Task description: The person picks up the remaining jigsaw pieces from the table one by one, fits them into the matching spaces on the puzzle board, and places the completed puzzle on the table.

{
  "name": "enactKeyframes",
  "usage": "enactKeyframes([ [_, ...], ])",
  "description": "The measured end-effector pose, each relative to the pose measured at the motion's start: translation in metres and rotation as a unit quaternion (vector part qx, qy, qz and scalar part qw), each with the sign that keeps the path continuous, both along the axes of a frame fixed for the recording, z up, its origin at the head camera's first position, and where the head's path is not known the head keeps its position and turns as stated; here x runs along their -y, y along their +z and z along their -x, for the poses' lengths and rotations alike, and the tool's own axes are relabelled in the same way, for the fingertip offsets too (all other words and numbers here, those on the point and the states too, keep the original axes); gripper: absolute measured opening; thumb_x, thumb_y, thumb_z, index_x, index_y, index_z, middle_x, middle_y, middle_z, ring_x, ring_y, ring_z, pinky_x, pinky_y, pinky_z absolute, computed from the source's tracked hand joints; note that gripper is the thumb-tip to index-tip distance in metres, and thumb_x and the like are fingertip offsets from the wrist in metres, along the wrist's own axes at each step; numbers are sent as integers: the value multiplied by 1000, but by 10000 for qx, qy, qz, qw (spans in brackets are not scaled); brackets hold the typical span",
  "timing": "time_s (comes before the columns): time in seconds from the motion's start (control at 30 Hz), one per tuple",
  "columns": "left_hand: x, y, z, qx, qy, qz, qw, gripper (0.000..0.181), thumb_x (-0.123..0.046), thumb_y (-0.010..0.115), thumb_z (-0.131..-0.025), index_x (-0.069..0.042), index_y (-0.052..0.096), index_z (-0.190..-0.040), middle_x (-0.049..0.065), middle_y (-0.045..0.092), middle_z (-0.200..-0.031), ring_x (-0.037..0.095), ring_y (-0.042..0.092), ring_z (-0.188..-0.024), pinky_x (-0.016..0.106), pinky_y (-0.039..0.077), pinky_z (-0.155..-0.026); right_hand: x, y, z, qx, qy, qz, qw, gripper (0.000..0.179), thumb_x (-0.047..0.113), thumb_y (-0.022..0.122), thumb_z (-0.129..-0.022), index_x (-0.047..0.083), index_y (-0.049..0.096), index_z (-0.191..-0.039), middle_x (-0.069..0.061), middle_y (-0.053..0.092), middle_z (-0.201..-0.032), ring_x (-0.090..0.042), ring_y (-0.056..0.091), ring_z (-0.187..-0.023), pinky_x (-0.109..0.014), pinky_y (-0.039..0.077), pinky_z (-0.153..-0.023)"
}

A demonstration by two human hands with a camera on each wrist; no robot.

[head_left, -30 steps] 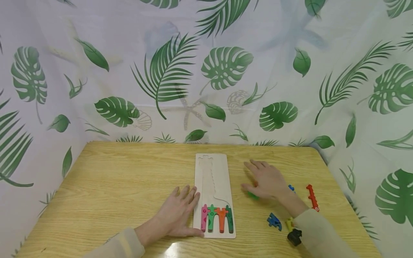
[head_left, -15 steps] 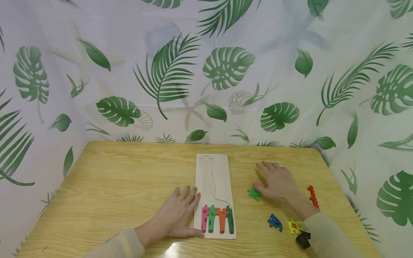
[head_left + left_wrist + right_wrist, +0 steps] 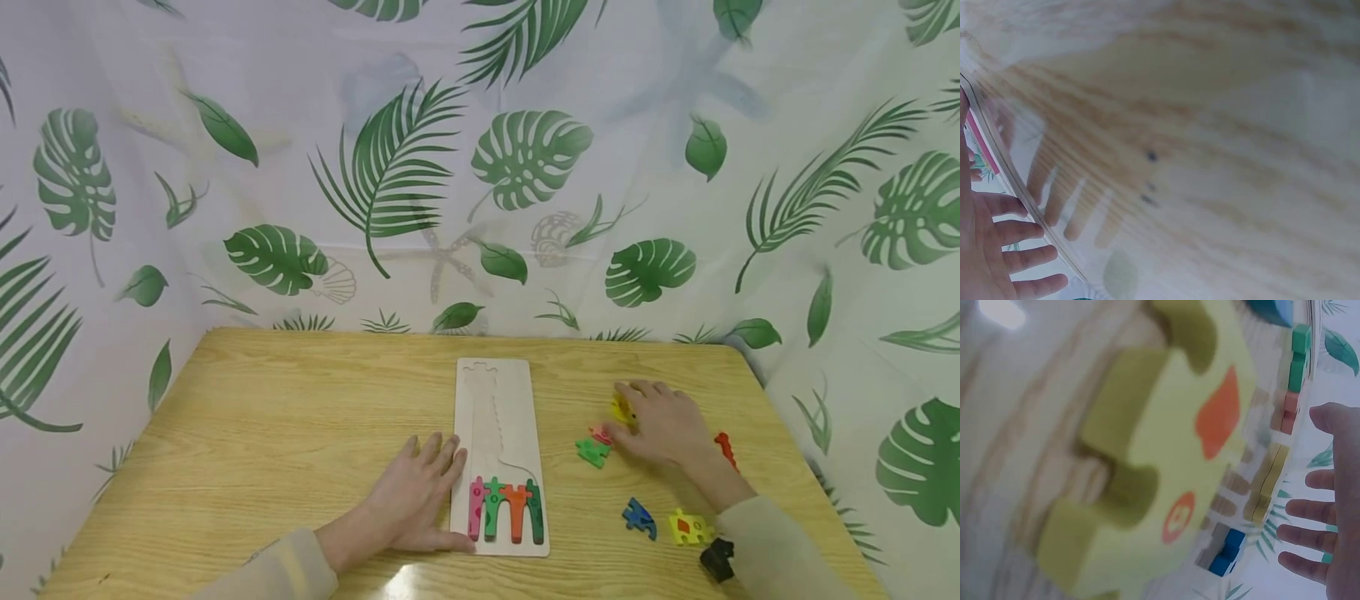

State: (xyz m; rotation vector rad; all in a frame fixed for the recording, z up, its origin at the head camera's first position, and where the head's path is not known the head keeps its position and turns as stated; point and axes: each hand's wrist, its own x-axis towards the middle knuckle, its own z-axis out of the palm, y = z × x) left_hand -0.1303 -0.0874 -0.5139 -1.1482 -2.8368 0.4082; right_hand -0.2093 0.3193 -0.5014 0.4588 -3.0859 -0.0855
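Observation:
My left hand rests by the left edge of a pale wooden puzzle board, fingers spread, its thumb along the near edge. Four-legged recesses at the near end hold pink, green, orange and dark green pieces. My right hand is over loose pieces right of the board, fingers extended and gripping nothing in the right wrist view. Beside its fingertips lies a yellow piece; near its thumb are a pinkish-red piece and a green one.
Nearer me on the wooden table lie a blue piece, a yellow piece with a red spot and a black piece, partly behind the right sleeve. A red piece lies beyond the right wrist. Another blue piece shows in the right wrist view.
My right hand has drawn away to the right, uncovering the green, pinkish-red and yellow pieces. The sleeve has also moved off the spotted yellow piece. My left hand stays in place.

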Motion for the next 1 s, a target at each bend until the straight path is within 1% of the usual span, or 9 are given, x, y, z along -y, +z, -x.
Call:
enactKeyframes([
  [0.33,0,2,-1,109,63,36,9999,125,-104,24,-79,-13,42,-162,13,46,-167,31,50,-150,50,48,-118,-6,3,0,24,-142,-97,9998,74,61,61,-98,9,58,-149,-22,64,-143,-47,61,-129,-65,53,-102],
  [0.57,-1,2,0,188,55,-15,9998,124,-104,23,-80,-13,42,-162,14,45,-167,32,50,-150,51,47,-118,-7,3,-1,-30,-259,-194,9995,73,63,62,-97,7,60,-145,-23,66,-135,-46,64,-121,-63,56,-95],
  [0.87,-1,2,0,149,42,14,9999,124,-104,24,-79,-13,43,-162,14,45,-167,32,50,-150,51,48,-117,-10,0,-1,-127,-253,-306,9991,71,64,62,-97,7,66,-137,-21,68,-122,-42,66,-110,-59,58,-87],
  [1.0,-1,2,-1,159,44,10,9999,125,-104,24,-79,-12,43,-162,14,45,-167,32,50,-150,51,48,-117,-10,-2,0,-148,-217,-343,9991,67,63,62,-97,8,67,-135,-19,68,-119,-41,66,-107,-59,58,-86],
])
